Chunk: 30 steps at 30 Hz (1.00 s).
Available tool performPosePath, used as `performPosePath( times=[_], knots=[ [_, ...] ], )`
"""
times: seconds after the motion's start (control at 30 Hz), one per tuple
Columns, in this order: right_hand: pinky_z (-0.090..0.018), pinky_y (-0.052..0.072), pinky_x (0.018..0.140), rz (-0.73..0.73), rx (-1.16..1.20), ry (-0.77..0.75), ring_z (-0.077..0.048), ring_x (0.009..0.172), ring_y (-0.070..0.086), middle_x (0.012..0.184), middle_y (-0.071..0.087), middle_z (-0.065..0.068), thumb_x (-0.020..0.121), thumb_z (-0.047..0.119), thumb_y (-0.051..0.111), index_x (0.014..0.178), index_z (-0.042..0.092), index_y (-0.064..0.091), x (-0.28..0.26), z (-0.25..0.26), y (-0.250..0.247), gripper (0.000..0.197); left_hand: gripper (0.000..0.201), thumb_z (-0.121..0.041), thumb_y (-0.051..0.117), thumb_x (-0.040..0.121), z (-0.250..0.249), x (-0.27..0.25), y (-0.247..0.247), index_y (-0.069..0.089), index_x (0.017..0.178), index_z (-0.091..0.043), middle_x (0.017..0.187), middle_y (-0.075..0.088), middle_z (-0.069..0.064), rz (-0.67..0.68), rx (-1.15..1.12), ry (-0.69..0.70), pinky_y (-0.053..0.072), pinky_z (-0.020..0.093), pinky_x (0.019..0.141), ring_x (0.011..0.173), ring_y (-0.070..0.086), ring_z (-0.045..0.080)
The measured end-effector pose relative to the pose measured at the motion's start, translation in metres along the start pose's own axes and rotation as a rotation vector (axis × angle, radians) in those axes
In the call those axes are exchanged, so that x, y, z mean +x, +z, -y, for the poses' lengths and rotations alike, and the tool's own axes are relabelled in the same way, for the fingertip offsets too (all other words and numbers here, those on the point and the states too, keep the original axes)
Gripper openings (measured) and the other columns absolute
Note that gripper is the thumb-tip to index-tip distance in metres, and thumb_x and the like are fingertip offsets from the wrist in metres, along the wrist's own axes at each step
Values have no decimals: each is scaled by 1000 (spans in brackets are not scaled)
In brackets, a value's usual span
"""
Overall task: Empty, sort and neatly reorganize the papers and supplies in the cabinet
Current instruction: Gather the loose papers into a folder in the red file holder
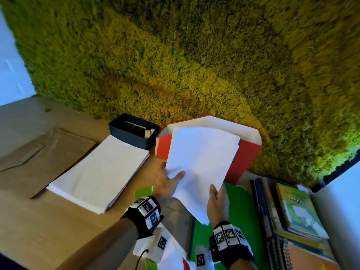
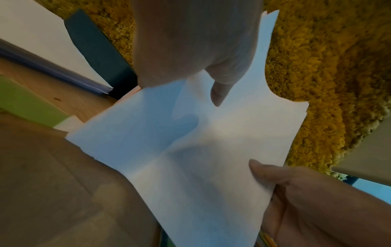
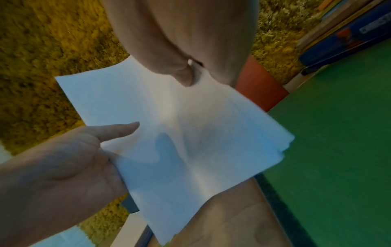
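Both hands hold a loose bundle of white sheets (image 1: 200, 168) in the air above the table. My left hand (image 1: 171, 179) pinches its left edge, thumb on top and fingers beneath. My right hand (image 1: 217, 199) pinches the lower right edge the same way. The left wrist view has the sheets (image 2: 201, 150) under my left thumb (image 2: 217, 93); the right wrist view has the sheets (image 3: 190, 142) under my right thumb (image 3: 186, 76). Behind the bundle stands an open red folder (image 1: 245, 156) with a white lining. A neat stack of white paper (image 1: 101, 172) lies to the left.
A dark box (image 1: 134, 131) holding small items sits behind the paper stack. Brown envelopes (image 1: 44, 152) lie at far left. Green folders (image 1: 241, 215) lie under my hands. Books and spiral notebooks (image 1: 292, 215) are piled at right. A moss wall (image 1: 185, 55) backs the wooden table (image 1: 39, 230).
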State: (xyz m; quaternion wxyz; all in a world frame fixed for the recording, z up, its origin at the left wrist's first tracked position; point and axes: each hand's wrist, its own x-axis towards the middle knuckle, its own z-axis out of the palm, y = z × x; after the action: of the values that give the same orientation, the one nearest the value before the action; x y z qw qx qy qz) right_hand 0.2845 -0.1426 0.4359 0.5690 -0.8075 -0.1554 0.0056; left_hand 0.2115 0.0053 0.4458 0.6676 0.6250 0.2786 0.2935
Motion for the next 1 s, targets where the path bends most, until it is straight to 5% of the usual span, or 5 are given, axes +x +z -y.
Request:
performPosePath(
  times=[0.1,0.23,0.37,0.6,1.0],
  knots=[
    [-22,37,82,-73,8,-46,-14,96,53,110,58,-3,99,8,45,128,5,52,0,14,4,30,53,-32,75,85,-1,4,-8,57,132,-16,123,67,-3,-69,33,-12,51,42,99,113,63,15],
    [-27,35,75,-89,-6,-48,-30,91,57,99,59,-13,98,11,48,118,0,54,-4,28,22,24,35,-33,64,94,-3,8,-42,56,126,-21,116,66,-6,-118,168,-35,50,34,94,109,63,17],
    [-24,29,68,-64,-54,-35,-29,84,56,93,57,-13,96,9,51,109,-2,55,-10,32,55,18,25,-39,54,92,5,7,-91,57,93,-14,97,67,12,-148,421,-60,49,41,78,96,63,35],
    [-47,49,91,286,-161,104,-33,98,64,108,67,-18,89,20,49,110,11,55,-25,19,148,23,22,-26,53,96,6,23,-185,57,108,-8,99,65,18,-203,763,-99,47,37,72,91,61,38],
    [-30,38,69,452,-322,163,-34,93,63,98,68,-20,89,13,58,108,6,50,-49,79,255,23,40,-25,52,97,13,81,-311,48,132,-6,123,60,24,-174,1000,-150,44,41,84,112,54,40]
  ],
)
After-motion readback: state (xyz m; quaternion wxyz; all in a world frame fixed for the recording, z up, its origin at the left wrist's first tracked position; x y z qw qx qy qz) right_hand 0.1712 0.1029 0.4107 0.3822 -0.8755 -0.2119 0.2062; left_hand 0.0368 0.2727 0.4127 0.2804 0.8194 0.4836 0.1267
